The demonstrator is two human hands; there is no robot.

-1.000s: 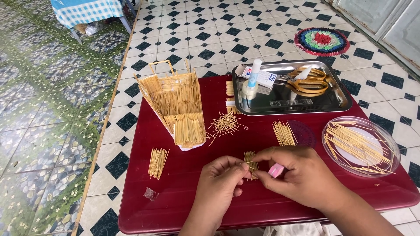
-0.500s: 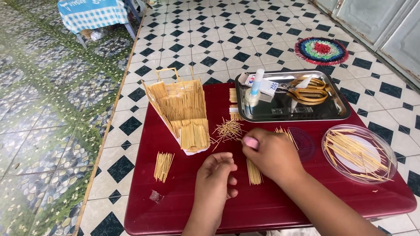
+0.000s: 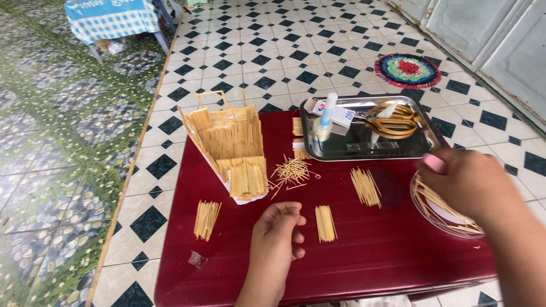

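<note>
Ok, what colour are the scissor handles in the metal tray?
Yellow-gold: the scissors lie in the metal tray, clearest in the head view.

Right hand over stick bowl; left hand beside bundle.

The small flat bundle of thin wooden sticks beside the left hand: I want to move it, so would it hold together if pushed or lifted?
Probably not. The small flat bundle of thin wooden sticks shows no visible band, so a push would likely fan it out. It looks light, and the glossy dark red table may let it slide.
</note>
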